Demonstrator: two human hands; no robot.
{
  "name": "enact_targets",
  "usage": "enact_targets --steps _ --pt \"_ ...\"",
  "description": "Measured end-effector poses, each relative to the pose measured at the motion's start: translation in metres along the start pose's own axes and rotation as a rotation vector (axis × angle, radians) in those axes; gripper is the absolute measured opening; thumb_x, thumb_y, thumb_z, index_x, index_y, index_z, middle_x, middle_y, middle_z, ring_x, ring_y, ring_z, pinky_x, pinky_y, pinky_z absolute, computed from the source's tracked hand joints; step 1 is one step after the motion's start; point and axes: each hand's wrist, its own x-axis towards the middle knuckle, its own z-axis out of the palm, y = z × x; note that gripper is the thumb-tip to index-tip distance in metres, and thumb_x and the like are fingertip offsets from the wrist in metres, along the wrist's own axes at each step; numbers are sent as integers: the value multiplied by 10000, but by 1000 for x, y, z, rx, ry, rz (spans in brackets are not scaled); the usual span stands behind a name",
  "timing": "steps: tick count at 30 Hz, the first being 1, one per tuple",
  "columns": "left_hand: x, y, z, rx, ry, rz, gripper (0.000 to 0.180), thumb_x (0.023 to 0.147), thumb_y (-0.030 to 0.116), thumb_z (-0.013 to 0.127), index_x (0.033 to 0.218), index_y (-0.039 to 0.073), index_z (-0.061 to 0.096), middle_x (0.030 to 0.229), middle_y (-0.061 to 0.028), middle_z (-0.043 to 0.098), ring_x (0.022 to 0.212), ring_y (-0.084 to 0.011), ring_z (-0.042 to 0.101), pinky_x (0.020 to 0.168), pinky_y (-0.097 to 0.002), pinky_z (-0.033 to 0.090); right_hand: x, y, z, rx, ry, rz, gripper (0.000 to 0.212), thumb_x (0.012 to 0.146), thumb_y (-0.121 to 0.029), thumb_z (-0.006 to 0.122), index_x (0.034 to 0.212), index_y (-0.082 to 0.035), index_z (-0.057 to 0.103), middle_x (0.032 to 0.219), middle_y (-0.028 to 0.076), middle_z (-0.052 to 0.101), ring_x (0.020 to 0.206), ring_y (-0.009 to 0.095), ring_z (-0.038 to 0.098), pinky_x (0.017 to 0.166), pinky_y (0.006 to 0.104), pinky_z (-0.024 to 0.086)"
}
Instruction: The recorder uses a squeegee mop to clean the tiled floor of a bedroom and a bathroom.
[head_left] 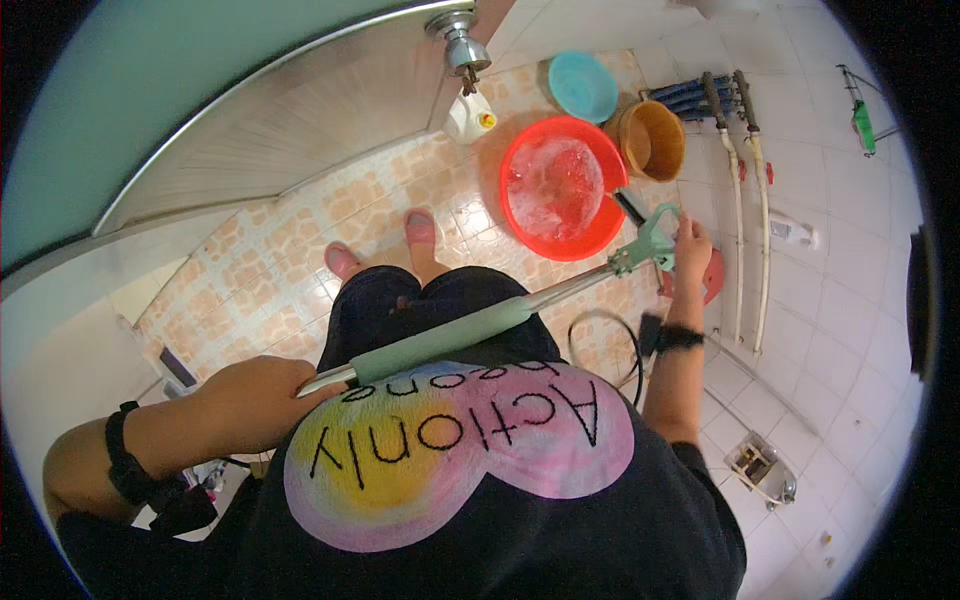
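The work in hand looks to be somewhere in its middle stage. Done, as far as can be judged: the red basin (555, 248) holds foamy water (557, 185), and the mop (490, 322) is up off the floor (270, 300), carried slantwise in front of the body. Not done: the green mop head (648, 248) is not sunk in the foam. It hangs just to the right of the red basin, and its dark strip (629, 207) shows across the basin's right edge. Any dipping or wiping would seem to be left, though one picture cannot settle how much.

The left hand (262, 395), well to the lower left of the red basin, has its fingers wrapped around the bare metal end of the mop's pole, so that end lies inside the grip. The right hand (692, 252), just right of the red basin, is at the mop head. Its fingers seem clamped on the green frame's outer edge, but they are small and partly turned away here. The pole's padded sleeve lies between the two hands, free of both.

Beyond the red basin stand a blue basin (583, 88) and, to its right, a brown bucket (655, 140). Left of it is a white bottle (468, 117).
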Motion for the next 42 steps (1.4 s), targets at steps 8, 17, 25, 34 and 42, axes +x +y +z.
enact_targets --steps 8,17,25,34,42 --pt "0 -7 1 -23 22 43 547 879 527 379 885 34 616 797 -197 618 779 -339 605 709 -409 463 -33 87 3 -401 -242 585 585 800 -430 557 1178 13 497 1155 182 562 1025 337 544 872 383 418" --pt "12 -10 3 108 163 -10 537 862 530 412 861 30 608 778 -175 627 748 -337 612 656 -422 475 -115 -27 94 1744 -347 1543 299 822 -254 584 929 -3 462 893 153 547 722 268 555 651 376 477" --pt "26 -50 -27 396 695 96 437 827 514 494 838 85 575 708 -136 602 666 -320 599 575 -432 465 -110 -99 95 1095 -678 893 143 787 -125 594 795 7 539 631 -2 476 587 95 448 580 243 404" --pt "-29 -162 12 591 2153 -309 279 808 267 627 991 67 563 873 -96 576 909 -256 556 814 -386 441 -147 -164 243 1187 -1126 990 61 814 -86 520 775 -44 498 725 52 482 654 175 484 632 309 448" --pt "-116 -226 123 -249 3219 -781 489 828 133 544 1236 -10 317 1177 -217 421 1060 -336 470 998 -465 338 -291 -359 301 645 -1567 1170 129 865 -61 462 747 -9 444 706 82 496 619 194 526 595 302 517"
